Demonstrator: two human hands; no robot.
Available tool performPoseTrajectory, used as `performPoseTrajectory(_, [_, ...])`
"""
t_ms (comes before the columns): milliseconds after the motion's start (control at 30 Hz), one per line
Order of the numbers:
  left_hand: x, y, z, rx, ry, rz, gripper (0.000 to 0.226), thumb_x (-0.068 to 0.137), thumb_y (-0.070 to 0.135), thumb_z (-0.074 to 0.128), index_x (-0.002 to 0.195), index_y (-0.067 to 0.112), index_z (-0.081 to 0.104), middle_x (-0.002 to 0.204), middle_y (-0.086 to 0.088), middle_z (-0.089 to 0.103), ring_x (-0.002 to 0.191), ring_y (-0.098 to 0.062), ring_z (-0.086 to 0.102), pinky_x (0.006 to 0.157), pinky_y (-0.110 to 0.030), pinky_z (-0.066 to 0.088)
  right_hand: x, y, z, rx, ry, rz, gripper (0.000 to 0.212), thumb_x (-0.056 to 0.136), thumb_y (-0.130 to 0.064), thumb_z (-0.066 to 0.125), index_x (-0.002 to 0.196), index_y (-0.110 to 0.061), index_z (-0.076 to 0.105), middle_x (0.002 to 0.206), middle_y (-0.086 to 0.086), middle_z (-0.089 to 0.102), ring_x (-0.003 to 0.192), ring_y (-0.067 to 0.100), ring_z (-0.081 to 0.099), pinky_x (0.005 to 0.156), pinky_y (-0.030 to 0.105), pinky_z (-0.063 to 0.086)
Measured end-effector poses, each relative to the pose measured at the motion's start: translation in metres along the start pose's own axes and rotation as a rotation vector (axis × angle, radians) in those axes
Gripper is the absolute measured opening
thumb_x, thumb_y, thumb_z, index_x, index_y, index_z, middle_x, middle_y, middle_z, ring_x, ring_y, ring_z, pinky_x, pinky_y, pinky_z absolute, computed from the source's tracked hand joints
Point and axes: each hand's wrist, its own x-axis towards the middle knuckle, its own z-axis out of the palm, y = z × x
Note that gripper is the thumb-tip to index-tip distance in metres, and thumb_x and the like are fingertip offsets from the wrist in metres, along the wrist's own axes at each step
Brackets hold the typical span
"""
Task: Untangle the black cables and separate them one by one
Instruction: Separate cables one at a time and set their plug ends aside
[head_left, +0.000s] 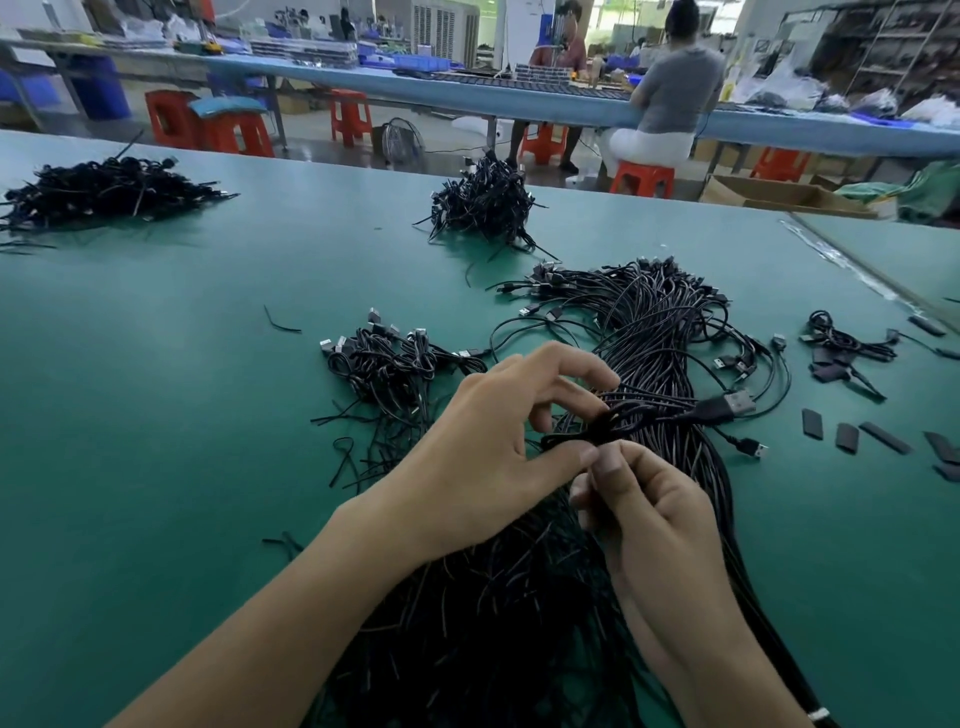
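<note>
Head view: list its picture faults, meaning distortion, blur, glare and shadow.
Head view: the wide-angle lens bows the green table's far edge and the blue bench; light is soft, with faint shadow under the far cable pile; no strong glare; the looped cable pinched by left hand and right hand looks slightly soft; the dark bundle below loses detail.

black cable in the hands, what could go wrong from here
1. The coiled cable, pinched by the left hand and right hand, hangs right over the big bundle. Its USB plug could snag loose strands and drag them along.
2. Pulling hard on its small loops might tighten them rather than free the cable.
</note>
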Motion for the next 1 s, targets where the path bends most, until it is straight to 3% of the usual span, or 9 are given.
performPoseTrajectory(233, [0.001,0.004,-0.002,0.258,0.027,0.243,0.055,0.086,0.009,0.074,0.136,0.027,0.058,0.104,0.02,0.062,0.093,0.006,0.047,0.083,-0.009,0.04,0.001,-0.004,0.001,0.348,-0.092,0.052,0.021,0.081,-0.032,0.061,0.067,-0.022,0.072,0.065,0.0,0.061,0.062,0.009,0.054,0.059,0.018,0.05])
performPoseTrajectory(300, [0.001,0.006,-0.001,0.353,0.067,0.338,0.046,0.087,0.007,0.075,0.131,0.016,0.064,0.108,0.006,0.065,0.097,-0.004,0.049,0.085,-0.02,0.047,0.001,-0.005,0.001,0.368,-0.076,0.028,0.017,0.077,-0.034,0.065,0.068,-0.021,0.072,0.067,0.002,0.061,0.063,0.01,0.055,0.062,0.019,0.051])
performPoseTrajectory(400, [0.002,0.007,-0.002,0.434,0.169,0.346,0.028,0.088,0.018,0.075,0.115,0.012,0.072,0.097,0.002,0.055,0.087,-0.005,0.044,0.07,-0.027,0.051,0.001,-0.001,-0.001,0.347,-0.009,-0.002,0.018,0.075,-0.035,0.068,0.076,-0.017,0.073,0.071,0.004,0.064,0.068,0.012,0.058,0.067,0.019,0.053])
performPoseTrajectory(567, [-0.001,0.009,0.0,0.483,0.123,0.138,0.024,0.094,0.04,0.062,0.098,0.017,0.065,0.063,0.009,0.06,0.053,-0.017,0.052,0.053,-0.037,0.051,0.003,0.003,-0.001,0.131,0.081,-0.098,0.054,0.056,-0.074,0.078,0.08,-0.027,0.075,0.072,-0.004,0.066,0.072,0.007,0.061,0.072,0.016,0.052])
performPoseTrajectory(667, [0.0,0.003,0.004,0.266,0.011,-0.027,0.004,0.097,0.031,0.063,0.1,0.028,0.063,0.069,0.002,0.069,0.057,-0.017,0.06,0.06,-0.04,0.053,0.004,0.006,-0.002,0.011,0.128,-0.172,0.043,0.07,-0.07,0.073,0.082,-0.028,0.073,0.072,-0.004,0.067,0.071,0.006,0.062,0.07,0.015,0.053])
performPoseTrajectory(733, [0.0,0.002,0.005,0.123,0.009,-0.119,0.013,0.096,0.02,0.066,0.099,0.032,0.065,0.079,0.006,0.074,0.071,-0.014,0.07,0.07,-0.04,0.057,0.007,0.006,-0.002,-0.048,0.136,-0.231,0.018,0.088,-0.04,0.068,0.082,-0.023,0.072,0.07,-0.004,0.067,0.067,0.004,0.061,0.065,0.014,0.051])
performPoseTrajectory(800, [0.001,0.001,0.007,0.013,0.028,-0.183,0.02,0.097,0.014,0.062,0.095,0.033,0.068,0.083,0.007,0.075,0.077,-0.022,0.072,0.074,-0.046,0.059,0.008,0.005,-0.001,-0.084,0.147,-0.248,0.02,0.09,-0.018,0.06,0.078,-0.028,0.073,0.069,-0.006,0.066,0.065,0.005,0.059,0.062,0.016,0.049])
performPoseTrajectory(900, [0.004,0.002,0.008,-0.166,0.066,-0.261,0.018,0.091,0.027,0.052,0.09,0.029,0.07,0.079,-0.005,0.073,0.075,-0.039,0.068,0.073,-0.057,0.056,0.004,0.001,-0.001,-0.241,0.139,-0.326,0.015,0.091,-0.029,0.059,0.08,-0.027,0.068,0.071,-0.011,0.064,0.064,0.002,0.054,0.058,0.013,0.044])
performPoseTrajectory(1000, [0.002,0.004,0.008,-0.222,0.066,-0.258,0.022,0.082,0.045,0.068,0.086,0.024,0.069,0.073,-0.002,0.073,0.066,-0.019,0.068,0.064,-0.04,0.057,0.001,0.003,-0.001,-0.452,0.138,-0.408,0.012,0.096,-0.028,0.059,0.085,-0.03,0.062,0.076,-0.013,0.062,0.07,0.005,0.058,0.059,0.01,0.042])
